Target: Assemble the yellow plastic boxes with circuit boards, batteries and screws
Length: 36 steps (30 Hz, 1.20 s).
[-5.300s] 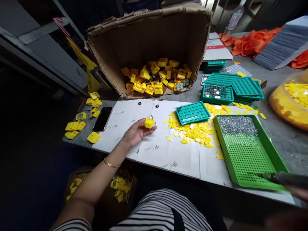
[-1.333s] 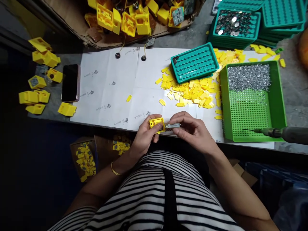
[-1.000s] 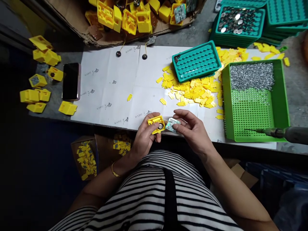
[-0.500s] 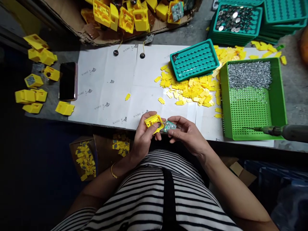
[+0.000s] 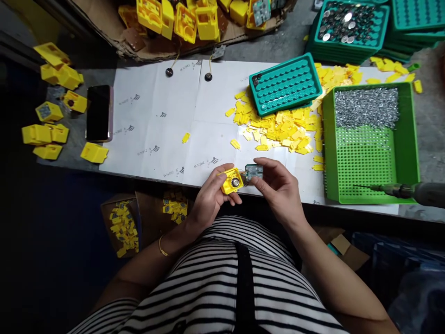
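Observation:
My left hand is closed on a small yellow plastic housing, its open side facing up. A round silver-and-black part sits inside the housing. Just to the right, my right hand pinches a small circuit board between thumb and fingers. Thin wires appear to run between the board and the housing. Both hands are over the table's front edge. A heap of small yellow plastic pieces lies beyond them on the white paper.
To the right stands a green basket of small metal pins, with a screwdriver-like tool over it. A teal tray rests on the yellow heap. A phone and several yellow housings lie left. A cardboard box stands behind.
The left thumb has shifted off the housing's inside, so the round part now shows. My right hand has turned the board over and moved it slightly right and up.

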Tool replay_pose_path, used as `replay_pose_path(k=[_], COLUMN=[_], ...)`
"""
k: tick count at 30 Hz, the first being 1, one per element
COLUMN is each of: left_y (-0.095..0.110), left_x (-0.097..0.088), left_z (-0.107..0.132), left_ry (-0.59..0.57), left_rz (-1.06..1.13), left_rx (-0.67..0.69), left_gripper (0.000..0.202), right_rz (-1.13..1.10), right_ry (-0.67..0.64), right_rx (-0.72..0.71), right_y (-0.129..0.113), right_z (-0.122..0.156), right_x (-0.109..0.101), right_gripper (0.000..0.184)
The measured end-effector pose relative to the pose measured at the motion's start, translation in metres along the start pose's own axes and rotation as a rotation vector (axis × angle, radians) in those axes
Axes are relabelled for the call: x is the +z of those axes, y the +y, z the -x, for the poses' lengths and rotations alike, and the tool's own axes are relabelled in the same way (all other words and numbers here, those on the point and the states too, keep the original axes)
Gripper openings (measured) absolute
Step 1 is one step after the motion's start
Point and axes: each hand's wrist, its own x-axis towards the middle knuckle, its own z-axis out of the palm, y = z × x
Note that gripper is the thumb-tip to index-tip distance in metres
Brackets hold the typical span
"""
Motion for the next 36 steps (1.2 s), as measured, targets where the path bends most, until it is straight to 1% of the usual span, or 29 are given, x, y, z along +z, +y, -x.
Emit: replay_pose_path(k=[2,3,5,7,9,11,15,18,21,24,26,29,34,36], left_y=[-0.001,-0.001,-0.001,0.000,0.001,0.001,0.003,0.007,0.010,0.010,0.009,0.009,0.009,0.009], left_x=[-0.001,-0.001,-0.001,-0.002,-0.001,-0.001,-0.002,-0.001,-0.001,0.000,0.001,0.002,0.007,0.007], left_z=[0.000,0.000,0.000,0.000,0.001,0.001,0.003,0.005,0.009,0.011,0.012,0.011,0.010,0.011], left_ry=[0.004,0.006,0.000,-0.020,-0.039,-0.054,-0.081,-0.102,-0.122,-0.123,-0.115,-0.093,-0.019,-0.022], left_rz=[-0.007,-0.007,0.010,0.043,0.069,0.079,0.104,0.132,0.115,0.037,0.009,0.012,-0.007,-0.016], left_rx=[-0.012,-0.016,-0.028,-0.048,-0.072,-0.092,-0.114,-0.141,-0.165,-0.136,-0.127,-0.138,-0.150,-0.154], left_gripper=[0.036,0.037,0.037,0.036,0.034,0.033,0.033,0.034,0.037,0.042,0.040,0.035,0.034,0.033], right_rz=[0.077,0.129,0.274,0.431,0.556,0.638,0.688,0.671,0.687,0.747,0.760,0.723,0.689,0.675], right_ry=[0.024,0.033,0.019,-0.060,-0.166,-0.245,-0.372,-0.414,-0.420,-0.430,-0.445,-0.462,-0.430,-0.389], right_rx=[-0.060,-0.096,-0.196,-0.349,-0.491,-0.560,-0.557,-0.574,-0.563,-0.550,-0.545,-0.547,-0.498,-0.487], right_y=[-0.001,-0.002,-0.004,-0.006,-0.008,-0.010,-0.017,-0.025,-0.033,-0.038,-0.040,-0.039,-0.037,-0.037], right_z=[0.002,0.004,0.008,0.012,0.014,0.015,0.015,0.018,0.021,0.023,0.023,0.023,0.024,0.024], right_x=[0.001,0.002,0.003,0.004,0.004,0.003,0.000,-0.004,-0.006,-0.007,-0.007,-0.008,-0.004,-0.003], right_gripper=[0.041,0.039,0.029,0.023,0.025,0.024,0.017,0.020,0.025,0.025,0.025,0.025,0.022,0.019])
